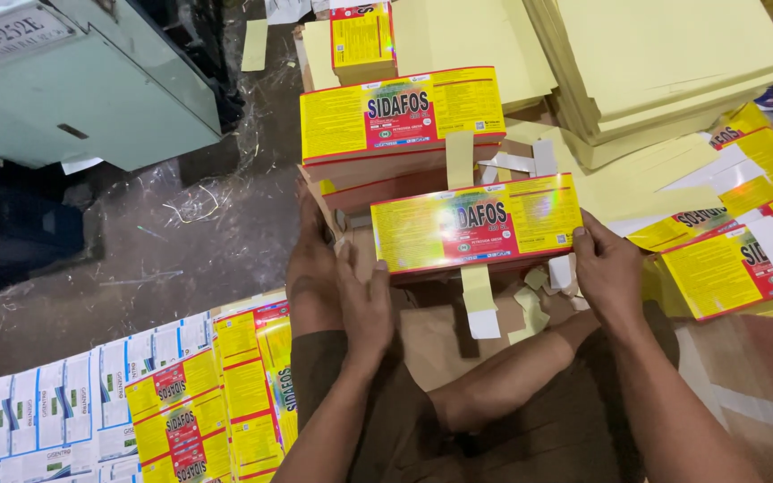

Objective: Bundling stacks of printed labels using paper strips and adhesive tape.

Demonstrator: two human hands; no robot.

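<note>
Head view: left hand (364, 300), right hand (606, 268) grip label stack (476, 224) ends; long axis left-right, right end slightly raised.

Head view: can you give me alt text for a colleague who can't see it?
Both bare hands, left hand and right hand, grip the ends of a stack of yellow-and-red printed labels held over the person's lap. A second label stack lies just beyond, plain yellow sheets are piled at upper right, and blue-and-white labels lie at lower left.
</note>
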